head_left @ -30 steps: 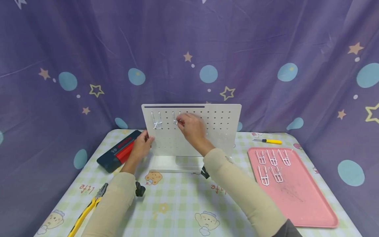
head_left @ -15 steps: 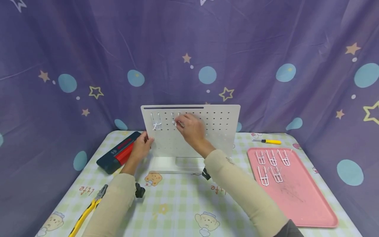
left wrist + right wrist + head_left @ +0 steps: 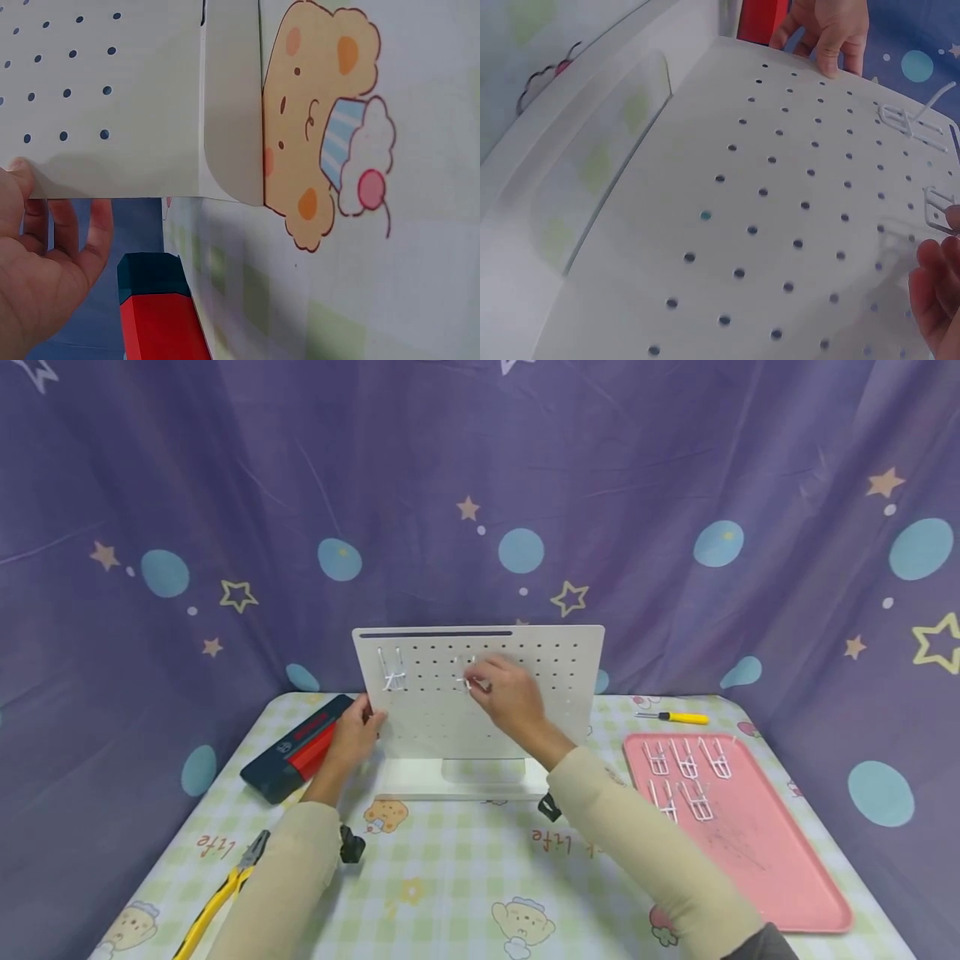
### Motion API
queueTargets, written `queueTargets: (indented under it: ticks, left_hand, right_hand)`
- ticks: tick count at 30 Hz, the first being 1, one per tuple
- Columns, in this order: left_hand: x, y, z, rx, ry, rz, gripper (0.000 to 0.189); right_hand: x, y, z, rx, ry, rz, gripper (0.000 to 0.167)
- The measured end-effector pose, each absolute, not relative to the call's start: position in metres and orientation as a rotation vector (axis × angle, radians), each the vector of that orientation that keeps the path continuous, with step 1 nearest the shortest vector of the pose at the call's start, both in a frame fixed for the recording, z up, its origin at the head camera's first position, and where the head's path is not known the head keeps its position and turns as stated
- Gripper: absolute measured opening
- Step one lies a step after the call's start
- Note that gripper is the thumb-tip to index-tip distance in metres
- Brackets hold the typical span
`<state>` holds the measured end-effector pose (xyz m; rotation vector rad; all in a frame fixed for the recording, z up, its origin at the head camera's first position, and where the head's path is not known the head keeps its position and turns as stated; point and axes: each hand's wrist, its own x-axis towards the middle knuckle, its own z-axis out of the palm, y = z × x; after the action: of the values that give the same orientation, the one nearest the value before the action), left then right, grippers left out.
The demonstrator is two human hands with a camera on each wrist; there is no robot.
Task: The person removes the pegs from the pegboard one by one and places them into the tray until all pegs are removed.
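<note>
A white pegboard [image 3: 427, 722] stands upright on its white base [image 3: 408, 777]. At its left edge my left hand [image 3: 354, 733] grips the board, thumb on the front and fingers behind, as the left wrist view shows. My right hand [image 3: 513, 697] pinches a white wire hook [image 3: 936, 214] at the board's upper middle. Whether its prongs sit in the holes cannot be told, since the fingers cover part of it. Another white wire hook [image 3: 393, 675] hangs at the board's upper left.
On the right a pink tray [image 3: 765, 860] bears several white wire hooks [image 3: 686, 758]. Behind it lies a yellow-handled screwdriver [image 3: 678, 717]. A dark blue and red Bosch case [image 3: 277, 768] lies left of the board, and yellow-handled pliers [image 3: 225, 893] are nearer the front left.
My right hand has shifted to the right and slightly down along the board with the wire hook. The left hand keeps its grip on the board's edge.
</note>
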<state>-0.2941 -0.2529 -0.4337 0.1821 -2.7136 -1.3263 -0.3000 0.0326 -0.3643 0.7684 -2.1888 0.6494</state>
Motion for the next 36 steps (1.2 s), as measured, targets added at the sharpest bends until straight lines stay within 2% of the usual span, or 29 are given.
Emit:
queueTargets:
  ticks: [16, 36]
  left_hand:
    - [-0.292, -0.253, -0.431, 0.146, -2.709, -1.325, 0.032]
    - [-0.291, -0.253, -0.432, 0.139, -2.711, -1.305, 0.032]
  right_hand:
    - [-0.281, 0.111, -0.375, 0.723, -2.409, 0.877, 0.005]
    - [-0.261, 0.216, -0.388, 0.58, -2.592, 0.867, 0.009]
